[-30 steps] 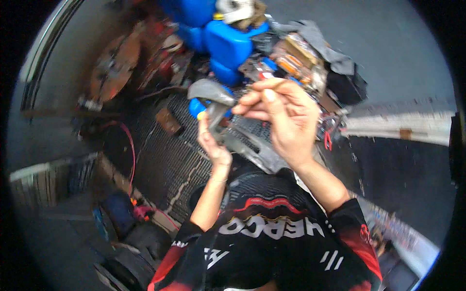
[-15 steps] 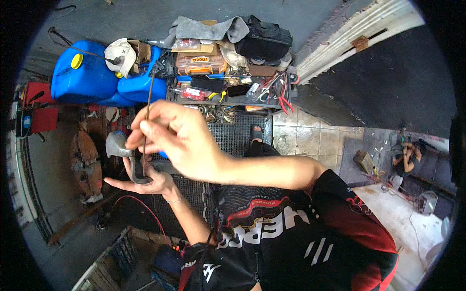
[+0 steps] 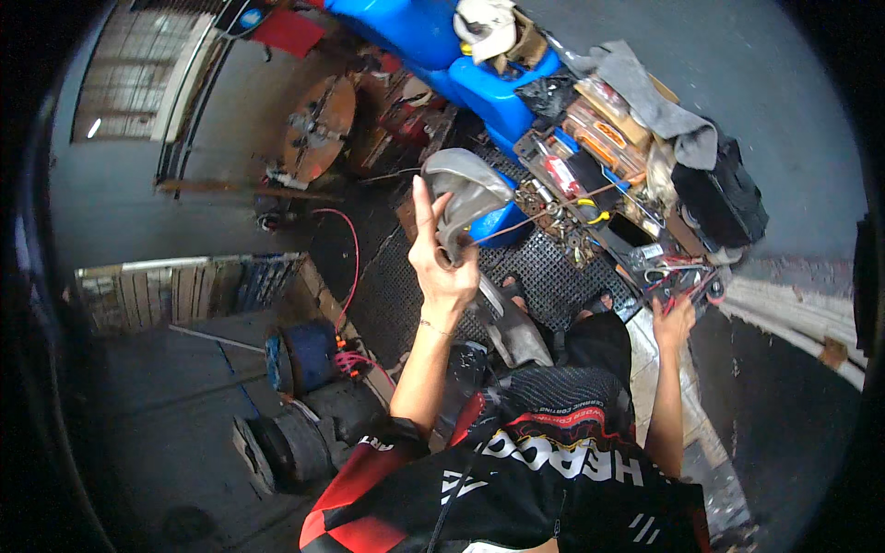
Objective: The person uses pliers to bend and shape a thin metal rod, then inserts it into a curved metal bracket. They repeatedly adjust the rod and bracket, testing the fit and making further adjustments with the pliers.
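My left hand [image 3: 444, 274] is closed around a grey, curved metal part [image 3: 468, 184], its index finger stretched up along the side. From the part's lower end a thin brown rod [image 3: 544, 214] sticks out toward the bench, with no hand on its far end. Away to the right, my right hand [image 3: 674, 324] is at the near corner of the tool bench, its fingers closed on red-handled pliers [image 3: 670, 303]. Other hand tools lie right beside those fingers, and the pliers' jaws are hard to make out.
The bench carries an orange organizer case [image 3: 604, 138], a phone [image 3: 631, 229], yellow-handled pliers [image 3: 597, 217] and a black bag [image 3: 724, 194]. Blue jugs [image 3: 493, 92] stand behind it. Another curved metal piece [image 3: 512, 327] rests near my lap. A red hose [image 3: 355, 267] runs at the left.
My right hand has let go of the thin rod and moved right to the pliers on the bench. My left hand still holds the metal part. The view has turned.
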A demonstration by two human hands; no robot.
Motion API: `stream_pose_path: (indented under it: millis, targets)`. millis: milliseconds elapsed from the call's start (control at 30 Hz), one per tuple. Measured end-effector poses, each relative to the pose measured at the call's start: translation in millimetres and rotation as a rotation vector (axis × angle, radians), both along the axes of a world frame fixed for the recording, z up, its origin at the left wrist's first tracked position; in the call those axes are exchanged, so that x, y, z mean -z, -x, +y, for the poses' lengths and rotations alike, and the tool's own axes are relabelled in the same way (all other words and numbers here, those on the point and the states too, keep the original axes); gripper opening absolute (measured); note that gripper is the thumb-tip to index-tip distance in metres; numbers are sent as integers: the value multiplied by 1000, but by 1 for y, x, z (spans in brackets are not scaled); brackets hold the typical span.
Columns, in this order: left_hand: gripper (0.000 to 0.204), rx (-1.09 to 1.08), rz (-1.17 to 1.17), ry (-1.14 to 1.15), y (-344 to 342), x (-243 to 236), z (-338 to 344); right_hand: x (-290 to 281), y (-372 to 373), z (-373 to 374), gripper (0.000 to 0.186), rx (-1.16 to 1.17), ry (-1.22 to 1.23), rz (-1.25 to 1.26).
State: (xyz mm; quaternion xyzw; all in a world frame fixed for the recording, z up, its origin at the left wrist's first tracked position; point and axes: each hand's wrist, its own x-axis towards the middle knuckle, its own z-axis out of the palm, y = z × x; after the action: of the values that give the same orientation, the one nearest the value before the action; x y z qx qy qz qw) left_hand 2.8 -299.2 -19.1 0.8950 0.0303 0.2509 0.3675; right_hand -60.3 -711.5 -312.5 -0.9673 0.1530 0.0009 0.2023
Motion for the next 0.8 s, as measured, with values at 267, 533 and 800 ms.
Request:
stream_pose_path:
  millis: [267,533,800]
  targets:
    - [106,-30,22,5,9,3,-14,71,-14,-41,84,101,-71,462]
    - [103,-61,28,10,18,-5,3,97,-22,-45,67,410,-113,553]
    - [104,-17,-83,0,18,-3,44,18,39,-58,35,237,-585,362]
